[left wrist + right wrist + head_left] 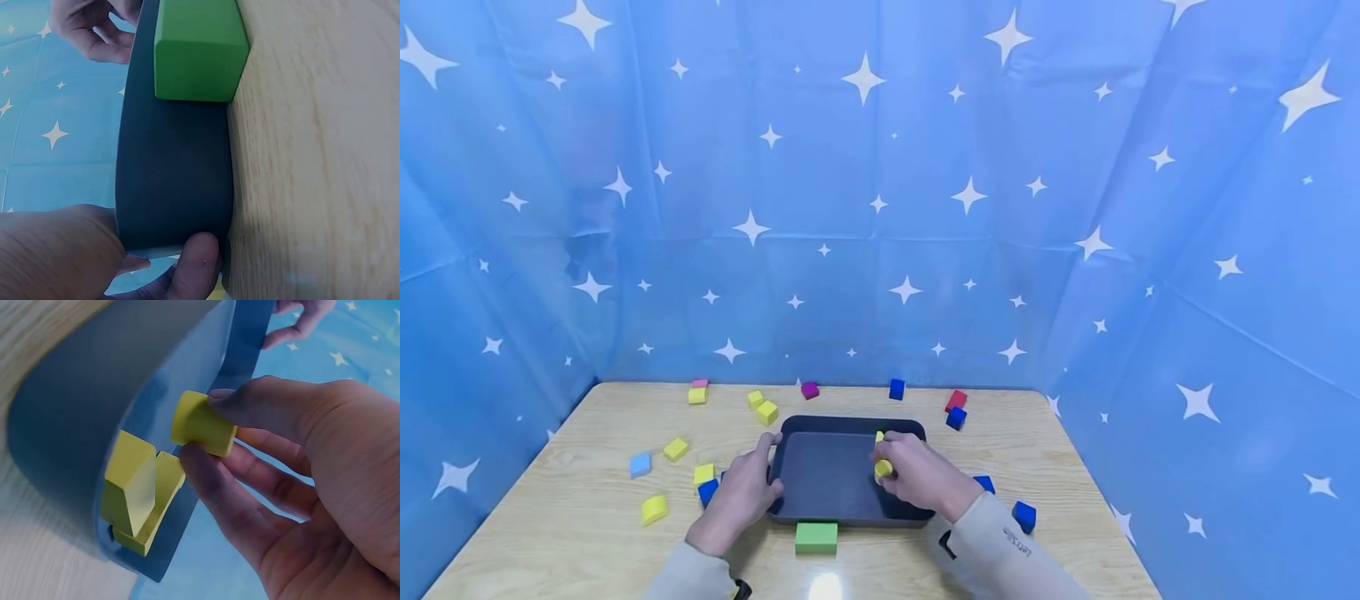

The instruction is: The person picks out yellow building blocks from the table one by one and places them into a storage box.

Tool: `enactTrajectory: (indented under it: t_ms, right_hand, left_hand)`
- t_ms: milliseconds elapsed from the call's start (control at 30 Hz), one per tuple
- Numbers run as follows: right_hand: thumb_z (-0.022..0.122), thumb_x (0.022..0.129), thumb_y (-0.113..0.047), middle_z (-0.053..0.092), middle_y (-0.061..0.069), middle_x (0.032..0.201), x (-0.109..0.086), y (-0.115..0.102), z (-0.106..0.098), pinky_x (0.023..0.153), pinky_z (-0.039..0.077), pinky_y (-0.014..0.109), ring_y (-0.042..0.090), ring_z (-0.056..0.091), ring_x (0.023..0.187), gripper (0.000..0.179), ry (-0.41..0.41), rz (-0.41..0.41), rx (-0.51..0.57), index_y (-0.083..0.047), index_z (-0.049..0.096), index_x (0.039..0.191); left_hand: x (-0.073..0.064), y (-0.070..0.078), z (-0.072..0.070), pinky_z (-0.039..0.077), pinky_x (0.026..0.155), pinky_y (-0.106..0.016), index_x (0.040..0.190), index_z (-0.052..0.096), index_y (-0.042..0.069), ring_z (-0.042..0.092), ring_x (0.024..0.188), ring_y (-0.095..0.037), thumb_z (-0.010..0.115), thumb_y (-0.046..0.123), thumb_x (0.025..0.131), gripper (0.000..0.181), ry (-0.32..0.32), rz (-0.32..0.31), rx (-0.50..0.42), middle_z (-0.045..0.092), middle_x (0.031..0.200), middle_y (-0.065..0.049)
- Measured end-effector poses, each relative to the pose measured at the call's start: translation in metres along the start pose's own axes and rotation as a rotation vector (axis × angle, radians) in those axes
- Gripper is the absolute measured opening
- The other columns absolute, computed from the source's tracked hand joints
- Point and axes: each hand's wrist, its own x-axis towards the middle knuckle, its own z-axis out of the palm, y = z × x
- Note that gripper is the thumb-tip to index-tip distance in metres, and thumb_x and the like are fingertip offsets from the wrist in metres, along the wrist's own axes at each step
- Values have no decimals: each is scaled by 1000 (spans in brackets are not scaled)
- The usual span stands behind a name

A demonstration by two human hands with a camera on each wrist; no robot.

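Note:
A dark grey tray (835, 475) sits on the table. My left hand (743, 492) holds its left end, with the thumb (199, 265) against the outer wall. Between thumb and fingers, my right hand (917, 475) pinches a yellow rounded block (201, 424) over the tray's right part. Inside the tray, below that hand in the right wrist view, two other yellow blocks lie in a corner: one angular (132, 484), the other with a curved edge (164, 494). The right hand hides them in the head view.
A green block (816, 538) stands against the tray's front wall. Yellow blocks (655, 509), a light blue block (640, 465) and a blue one (708, 492) lie at left. Behind the tray are a magenta block (809, 390) and a red one (957, 401). More blue blocks (1024, 517) lie at right.

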Motion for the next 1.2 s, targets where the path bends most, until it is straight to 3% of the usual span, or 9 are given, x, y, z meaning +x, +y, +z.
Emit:
enactTrajectory:
  t_ms: [233,667,1033,1200]
  right_hand:
    - [91,101,-7,84,6,123,0,-1,6,95,71,30,19,83,113,26,-59,22,-21,-7,85,126]
    - [91,101,-7,81,8,127,-6,1,2,94,71,29,20,83,112,30,-32,12,15,-5,85,130]
    - [88,104,-9,80,7,127,-25,2,-1,92,71,32,26,82,112,30,53,68,83,-9,84,134]
    - [88,104,-12,82,7,129,-34,5,-3,92,71,35,28,81,113,31,114,96,93,-10,84,135]
  left_hand:
    - [-2,0,-1,45,63,-33,168,51,5,56,70,-19,78,-2,101,72,-1,3,-1,59,80,-5]
    - [2,-2,1,46,63,-33,168,50,5,58,70,-20,78,-1,102,72,-12,-1,9,61,81,-5]
    - [2,-3,4,51,68,-35,166,52,5,63,79,-20,82,2,101,72,-5,0,30,75,97,-11]
    - [1,-2,2,49,66,-35,167,51,5,61,76,-20,81,1,101,72,-3,-3,23,71,91,-9]
